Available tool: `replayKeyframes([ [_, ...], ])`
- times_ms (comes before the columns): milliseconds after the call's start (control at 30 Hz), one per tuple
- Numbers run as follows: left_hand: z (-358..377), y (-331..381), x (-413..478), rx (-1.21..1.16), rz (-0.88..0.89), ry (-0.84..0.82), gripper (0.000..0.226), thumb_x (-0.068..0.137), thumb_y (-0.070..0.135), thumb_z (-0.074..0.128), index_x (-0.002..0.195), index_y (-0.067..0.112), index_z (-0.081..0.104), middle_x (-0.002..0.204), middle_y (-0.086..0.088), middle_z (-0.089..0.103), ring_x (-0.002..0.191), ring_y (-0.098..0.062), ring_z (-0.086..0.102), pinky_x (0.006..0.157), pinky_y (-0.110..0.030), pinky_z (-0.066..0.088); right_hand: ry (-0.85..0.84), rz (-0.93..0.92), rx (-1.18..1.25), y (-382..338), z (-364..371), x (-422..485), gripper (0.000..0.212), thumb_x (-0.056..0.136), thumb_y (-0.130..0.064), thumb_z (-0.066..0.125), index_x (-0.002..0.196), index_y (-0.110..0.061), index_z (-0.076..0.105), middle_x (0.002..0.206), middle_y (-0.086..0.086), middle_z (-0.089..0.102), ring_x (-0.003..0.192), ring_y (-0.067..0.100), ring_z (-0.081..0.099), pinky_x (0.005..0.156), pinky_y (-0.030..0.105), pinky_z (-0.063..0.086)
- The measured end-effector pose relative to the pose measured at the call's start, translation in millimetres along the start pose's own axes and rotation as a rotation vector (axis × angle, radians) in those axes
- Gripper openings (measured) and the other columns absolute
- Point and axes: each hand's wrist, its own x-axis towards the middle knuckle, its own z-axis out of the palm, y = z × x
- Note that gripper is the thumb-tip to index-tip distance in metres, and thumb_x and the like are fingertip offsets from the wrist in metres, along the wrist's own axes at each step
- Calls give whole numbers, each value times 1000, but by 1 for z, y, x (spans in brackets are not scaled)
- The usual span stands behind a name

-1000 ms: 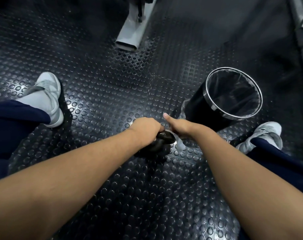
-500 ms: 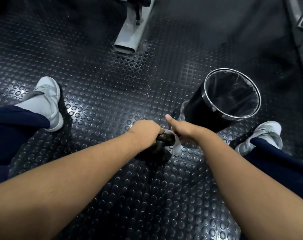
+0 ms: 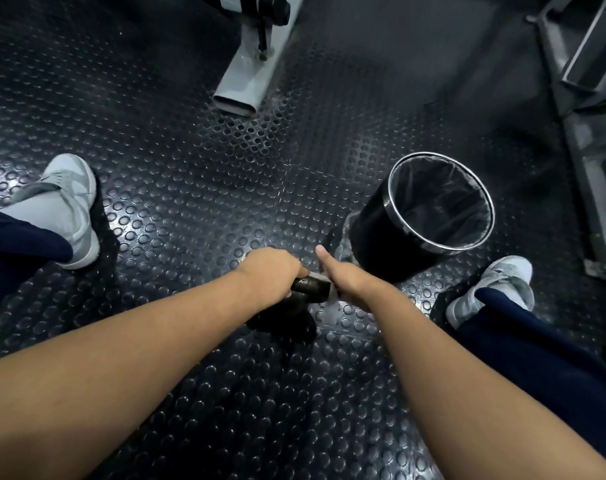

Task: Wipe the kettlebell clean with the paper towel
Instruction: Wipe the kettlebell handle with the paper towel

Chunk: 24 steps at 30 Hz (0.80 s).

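Observation:
A black kettlebell [image 3: 312,289] stands on the studded rubber floor between my feet; its body is mostly hidden in shadow under my hands. My left hand [image 3: 270,271] is closed around the left part of its handle. My right hand [image 3: 346,278] presses a white paper towel [image 3: 331,306] against the handle's right end, thumb sticking up. Only a small crumpled piece of the towel shows below my right hand.
A black bin [image 3: 422,216] with a chrome rim and a dark liner stands just beyond my right hand. My grey shoes [image 3: 65,206] [image 3: 495,285] flank the kettlebell. A grey machine foot [image 3: 246,81] lies ahead, and a metal frame [image 3: 592,116] fills the right edge.
My head has tilted up a little, so the hands sit lower in the view. My right hand with the towel has shifted slightly along the handle. The left hand's grip is unchanged.

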Motion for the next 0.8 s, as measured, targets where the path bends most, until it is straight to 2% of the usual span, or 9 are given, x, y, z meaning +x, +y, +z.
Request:
replayKeyframes([
  [67, 1, 0, 2, 11, 1, 2, 44, 97, 22, 66, 139, 35, 61, 115, -1, 71, 106, -25, 70, 88, -40, 59, -14, 21, -56, -6, -5, -1, 95, 46, -114, 31, 80, -33, 67, 93, -5, 65, 98, 21, 60, 98, 39, 47],
  [100, 0, 1, 2, 13, -4, -2, 43, 97, 23, 66, 138, 34, 62, 114, -1, 71, 106, -25, 69, 86, -39, 58, -26, 14, -47, -9, -5, -4, 97, 44, -115, 32, 83, -34, 68, 98, -1, 69, 102, 23, 62, 99, 40, 46],
  [133, -2, 1, 2, 10, -10, -7, 41, 97, 23, 67, 136, 34, 63, 113, -1, 71, 105, -25, 69, 84, -37, 57, -19, 7, -36, -13, -3, -8, 107, 43, -115, 34, 96, -31, 74, 115, 5, 72, 114, 27, 64, 108, 44, 44],
  [200, -5, 3, 4, 0, -8, -3, 41, 96, 22, 68, 135, 34, 64, 110, 0, 71, 104, -24, 69, 82, -36, 54, 31, 4, 4, -14, 3, -11, 125, 54, -111, 34, 131, -20, 70, 145, 9, 61, 133, 31, 56, 118, 50, 37],
  [267, -5, 3, 3, -2, -5, -8, 42, 97, 22, 68, 136, 36, 63, 111, 2, 72, 105, -22, 69, 84, -35, 53, 51, 1, 31, -16, 12, -27, 115, 74, -101, 34, 146, -15, 59, 153, 10, 54, 139, 30, 50, 120, 49, 33],
  [400, -4, 0, 0, 2, -11, -16, 45, 97, 24, 70, 139, 39, 62, 112, 2, 73, 105, -22, 70, 88, -35, 56, 54, -4, 160, -7, 23, -32, 92, 89, -87, 38, 146, -18, 58, 147, 6, 58, 133, 26, 53, 120, 48, 34],
  [633, -4, 0, 3, 21, -10, -23, 43, 96, 25, 69, 137, 36, 63, 109, 2, 72, 104, -24, 69, 88, -38, 58, 9, 1, 47, -21, -1, -39, 91, 94, -83, 32, 153, -15, 50, 154, 15, 50, 139, 37, 50, 116, 48, 40],
  [700, -4, 2, 3, 18, -10, -23, 40, 96, 24, 69, 134, 34, 64, 102, 3, 69, 100, -24, 69, 83, -36, 57, -11, 5, 72, -26, -3, -36, 94, 90, -87, 37, 146, -14, 57, 149, 11, 56, 136, 34, 54, 116, 46, 42],
  [800, -6, 6, 2, 28, -6, -18, 37, 97, 24, 68, 133, 33, 64, 98, 3, 66, 99, -24, 67, 75, -33, 48, -17, 6, 45, -22, 6, -24, 124, 63, -107, 37, 145, -17, 59, 149, 9, 58, 133, 30, 58, 116, 48, 41],
])
